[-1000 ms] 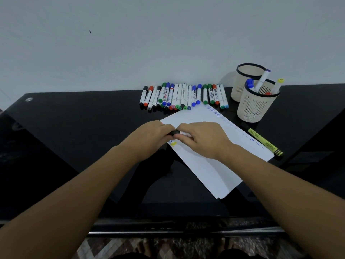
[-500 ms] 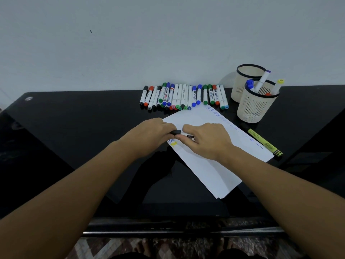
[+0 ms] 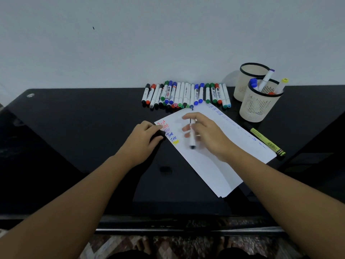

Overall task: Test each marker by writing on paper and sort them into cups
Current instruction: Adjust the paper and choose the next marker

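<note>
My right hand [image 3: 209,135] holds a white marker [image 3: 192,136] above the white paper [image 3: 214,165]; the marker is blurred, its dark end toward me. My left hand [image 3: 142,137] rests at the paper's left corner, fingers curled round a small black cap [image 3: 158,137]. Red, blue and yellow test words [image 3: 169,132] run down that corner. A row of several capped markers [image 3: 186,95] lies behind the paper. At the right stand two beige mesh cups: the front cup [image 3: 258,109] holds several markers, and the back cup [image 3: 246,79] shows none.
A yellow-green highlighter [image 3: 267,142] lies on the black glossy table [image 3: 84,131] just right of the paper. The cups stand close to the wall. The table's front edge runs below my forearms.
My hands have pulled apart: the cap stays in my left hand, while my right hand has swung the uncapped marker right over the paper, uncovering the test words.
</note>
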`<move>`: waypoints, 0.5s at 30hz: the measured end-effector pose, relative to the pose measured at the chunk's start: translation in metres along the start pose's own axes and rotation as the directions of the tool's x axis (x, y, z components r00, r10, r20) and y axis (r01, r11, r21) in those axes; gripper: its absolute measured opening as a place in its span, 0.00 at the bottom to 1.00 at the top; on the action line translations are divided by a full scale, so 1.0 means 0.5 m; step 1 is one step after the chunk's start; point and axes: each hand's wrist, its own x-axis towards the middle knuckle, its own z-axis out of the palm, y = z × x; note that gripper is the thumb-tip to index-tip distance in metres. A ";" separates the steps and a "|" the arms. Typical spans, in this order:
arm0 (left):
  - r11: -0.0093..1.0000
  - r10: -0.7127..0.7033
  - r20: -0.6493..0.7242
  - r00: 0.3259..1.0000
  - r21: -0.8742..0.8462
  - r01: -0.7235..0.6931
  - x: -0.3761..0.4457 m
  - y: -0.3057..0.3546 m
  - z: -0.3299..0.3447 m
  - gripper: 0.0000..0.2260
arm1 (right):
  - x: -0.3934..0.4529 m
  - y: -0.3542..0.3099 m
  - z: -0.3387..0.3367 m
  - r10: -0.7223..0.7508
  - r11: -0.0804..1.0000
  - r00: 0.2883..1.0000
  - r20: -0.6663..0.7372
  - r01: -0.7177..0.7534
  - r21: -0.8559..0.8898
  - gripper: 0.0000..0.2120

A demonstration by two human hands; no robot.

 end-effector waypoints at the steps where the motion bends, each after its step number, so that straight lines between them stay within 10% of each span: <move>1: 1.000 0.009 -0.033 0.999 -0.004 -0.009 -0.002 0.000 0.010 0.19 | -0.003 0.002 0.005 0.032 0.995 0.999 0.015 -0.033 0.095 0.16; 15: 1.000 -0.005 -0.027 1.000 -0.010 0.005 -0.002 -0.003 0.018 0.24 | -0.019 0.025 0.037 -0.068 0.993 0.978 -0.195 0.084 0.079 0.08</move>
